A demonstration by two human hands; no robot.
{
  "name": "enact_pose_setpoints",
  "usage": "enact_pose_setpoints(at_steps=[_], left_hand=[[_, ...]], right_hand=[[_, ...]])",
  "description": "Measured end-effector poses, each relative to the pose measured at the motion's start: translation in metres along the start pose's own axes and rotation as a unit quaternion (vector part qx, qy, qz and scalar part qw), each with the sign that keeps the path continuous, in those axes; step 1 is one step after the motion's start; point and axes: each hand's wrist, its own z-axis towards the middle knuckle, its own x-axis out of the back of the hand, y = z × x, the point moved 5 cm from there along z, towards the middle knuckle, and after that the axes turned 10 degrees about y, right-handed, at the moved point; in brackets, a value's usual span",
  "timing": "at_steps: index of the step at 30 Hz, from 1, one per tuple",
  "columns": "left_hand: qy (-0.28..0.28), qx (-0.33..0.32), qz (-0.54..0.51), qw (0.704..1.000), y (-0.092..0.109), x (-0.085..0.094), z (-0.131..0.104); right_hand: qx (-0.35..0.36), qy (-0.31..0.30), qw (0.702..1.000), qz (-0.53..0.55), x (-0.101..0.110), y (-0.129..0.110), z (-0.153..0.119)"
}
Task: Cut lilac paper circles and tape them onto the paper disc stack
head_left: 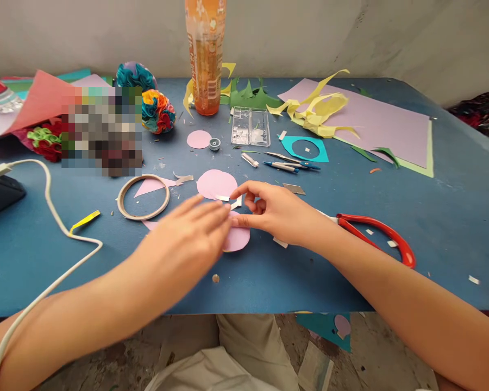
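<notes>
My left hand (191, 231) is open, its fingers stretched flat over the left part of a pink paper circle (239, 240) near the table's front. My right hand (275, 212) reaches in from the right. Its thumb lies on the upper edge of that circle, its index fingertip is beside a small white strip (222, 198), and a gap shows between thumb and index. The other fingers are curled. A bent white strip (237, 203) lies in that gap. Just behind is a second pink paper circle (217, 183). My left fingers hide part of the nearer circle.
Red-handled scissors (409, 255) lie under my right forearm. A tape ring (121, 198) is left of the circles. Behind stand an orange bottle (206, 60), a clear plastic case (250, 127), a compass (283, 167) and paper sheets (391, 122). A white cable (51, 198) crosses my left forearm.
</notes>
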Motion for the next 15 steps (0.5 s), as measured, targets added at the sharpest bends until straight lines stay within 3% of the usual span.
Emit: enact_pose_setpoints(at_steps=[4, 6, 10, 15], left_hand=[[-0.043, 0.001, 0.112, 0.993, 0.024, -0.015, -0.017], [-0.055, 0.009, 0.134, 0.989, 0.028, -0.016, -0.021], [-0.046, -0.002, 0.127, 0.991, 0.027, -0.014, -0.019], [-0.079, -0.020, 0.042, 0.996, 0.025, -0.021, -0.017]], right_hand=[[-0.037, -0.129, 0.988, 0.075, -0.002, 0.002, 0.000], [-0.039, -0.096, 0.991, 0.085, 0.007, 0.001, 0.002], [-0.003, 0.035, 0.994, 0.104, 0.024, 0.000, 0.008], [0.034, 0.090, 0.988, 0.120, 0.028, -0.003, 0.011]])
